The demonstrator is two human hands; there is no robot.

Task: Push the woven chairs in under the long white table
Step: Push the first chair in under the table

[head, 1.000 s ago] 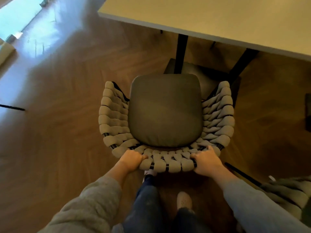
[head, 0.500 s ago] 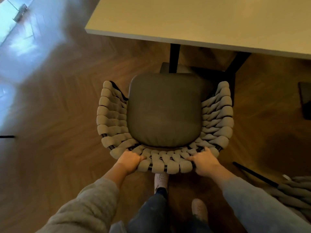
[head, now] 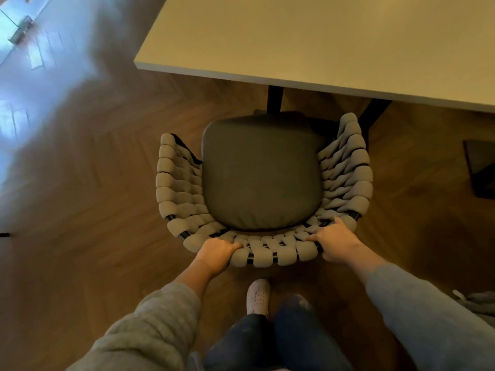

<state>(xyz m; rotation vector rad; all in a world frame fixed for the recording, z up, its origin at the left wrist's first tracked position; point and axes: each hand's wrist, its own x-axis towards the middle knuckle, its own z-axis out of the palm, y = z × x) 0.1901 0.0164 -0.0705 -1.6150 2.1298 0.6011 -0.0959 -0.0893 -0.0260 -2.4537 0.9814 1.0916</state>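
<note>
The woven chair (head: 263, 188) stands on the wood floor (head: 93, 210), right in front of the long white table (head: 321, 44). Its back faces the person and its seat faces the table. The left hand (head: 217, 253) is curled around the top of the woven back, near the left corner. The right hand (head: 336, 245) grips the same rim near the right corner.

The front of the seat is close to the table edge, but almost the whole chair shows, so I think it is not under the table yet. This chair needs a good push forward. A black table leg (head: 274, 100) stands just ahead of the seat, so the chair may bump it.

At the right edge there is a bit of something grey (head: 476, 303). It may be another chair, but too little shows to tell.
</note>
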